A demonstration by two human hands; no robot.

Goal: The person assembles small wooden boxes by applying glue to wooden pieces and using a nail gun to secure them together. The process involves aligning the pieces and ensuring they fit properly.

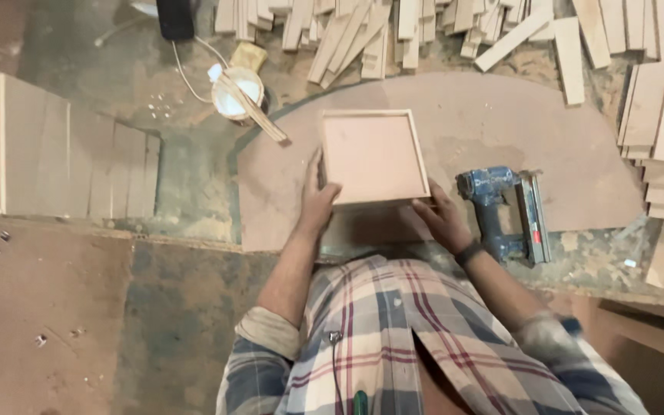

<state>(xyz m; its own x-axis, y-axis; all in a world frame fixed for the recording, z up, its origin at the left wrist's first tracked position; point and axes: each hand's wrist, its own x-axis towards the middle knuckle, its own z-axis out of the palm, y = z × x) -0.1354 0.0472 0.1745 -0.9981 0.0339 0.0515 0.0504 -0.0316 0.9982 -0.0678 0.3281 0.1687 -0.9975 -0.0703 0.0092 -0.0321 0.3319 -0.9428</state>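
Both hands clamped on square wooden tray (374, 156), left hand (318, 201), right hand (441, 219), fingertips hidden beneath, nail gun (505, 211) beside

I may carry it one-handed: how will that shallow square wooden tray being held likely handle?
The tray looks like a thin panel with slim edging, so probably light and stiff. The left hand and right hand grip its near corners; its flat base seems unlikely to roll.

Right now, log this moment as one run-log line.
left hand: grips left edge of shallow wooden tray | right hand: grips tray's near right corner | nail gun: lies right of tray | glue tub: behind, left
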